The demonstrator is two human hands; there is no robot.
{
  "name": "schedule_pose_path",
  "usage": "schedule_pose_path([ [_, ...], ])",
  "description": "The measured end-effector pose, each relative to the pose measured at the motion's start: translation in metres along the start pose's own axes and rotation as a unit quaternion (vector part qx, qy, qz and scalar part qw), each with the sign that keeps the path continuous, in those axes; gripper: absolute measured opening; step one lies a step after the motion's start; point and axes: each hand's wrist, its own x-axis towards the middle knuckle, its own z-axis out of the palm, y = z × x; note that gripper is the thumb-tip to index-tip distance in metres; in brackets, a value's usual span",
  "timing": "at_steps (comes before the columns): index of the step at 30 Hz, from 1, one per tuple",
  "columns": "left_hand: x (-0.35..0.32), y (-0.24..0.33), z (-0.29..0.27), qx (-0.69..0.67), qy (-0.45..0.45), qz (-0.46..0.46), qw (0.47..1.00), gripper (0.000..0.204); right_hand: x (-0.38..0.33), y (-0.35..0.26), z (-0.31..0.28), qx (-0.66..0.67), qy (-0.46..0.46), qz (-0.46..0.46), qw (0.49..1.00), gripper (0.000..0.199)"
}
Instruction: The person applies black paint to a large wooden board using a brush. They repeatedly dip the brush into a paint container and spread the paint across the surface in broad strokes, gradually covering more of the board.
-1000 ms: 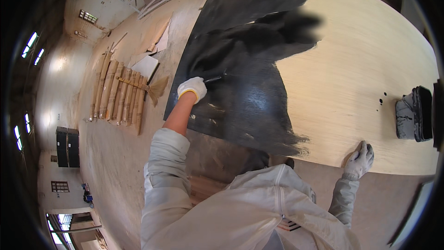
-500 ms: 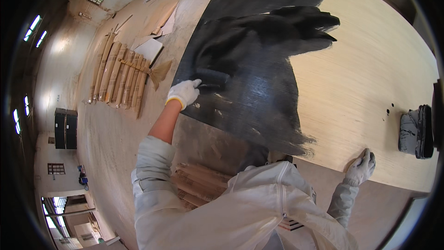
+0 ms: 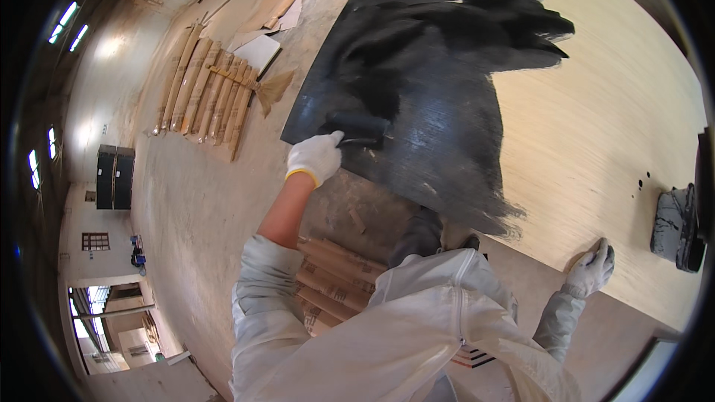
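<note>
1. Left hand (image 3: 315, 158): your grip is curled round the paint tool (image 3: 361, 130), handle mostly hidden. Tool sits over the black coat (image 3: 447, 115), near the board's (image 3: 596, 97) left corner. Overrun there and it could tip off the edge or drip on the floor.
2. Your glove is right by the wet-looking coat. Drop the wrist and you'd probably smear it; bare forearm (image 3: 289, 207) could catch some too.
3. Dark band (image 3: 506, 21) looks thicker than the area around it. Leave it and you risk ridges.
4. Right hand (image 3: 590, 268): at the board's near edge; can't tell if that grip pinches or just rests. Leaning hard might shift the board.
5. Bucket (image 3: 672, 222) stands on the board beyond that hand. A bump could spill it.
6. Wrapped rolls (image 3: 335, 283) near your legs: trip risk.
</note>
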Motion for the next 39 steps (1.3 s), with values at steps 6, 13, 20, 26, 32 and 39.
schedule_pose_path([
  [6, 0.009, -0.002, -0.006, 0.006, -0.025, 0.008, 1.000, 0.047, 0.000, 0.009, 0.004, -0.024, -0.001, -0.013, 1.000, 0.046],
  [13, -0.044, 0.012, -0.012, 0.020, -0.106, 0.010, 0.994, 0.043, 0.001, 0.007, 0.004, -0.015, 0.002, -0.006, 1.000, 0.046],
  [20, -0.051, -0.018, -0.003, 0.064, -0.099, 0.027, 0.993, 0.048, -0.001, 0.002, 0.003, -0.012, 0.015, -0.004, 1.000, 0.047],
  [26, -0.033, -0.035, 0.005, 0.029, -0.045, 0.060, 0.997, 0.048, 0.000, 0.007, 0.005, -0.010, 0.009, -0.013, 1.000, 0.046],
  [32, -0.030, 0.007, -0.021, 0.023, -0.072, 0.011, 0.997, 0.048, 0.001, 0.009, 0.005, -0.023, 0.010, -0.011, 1.000, 0.045],
  [39, 0.056, -0.012, -0.035, 0.068, -0.044, 0.055, 0.995, 0.050, 0.004, 0.001, 0.004, -0.030, -0.020, 0.013, 0.999, 0.048],
])
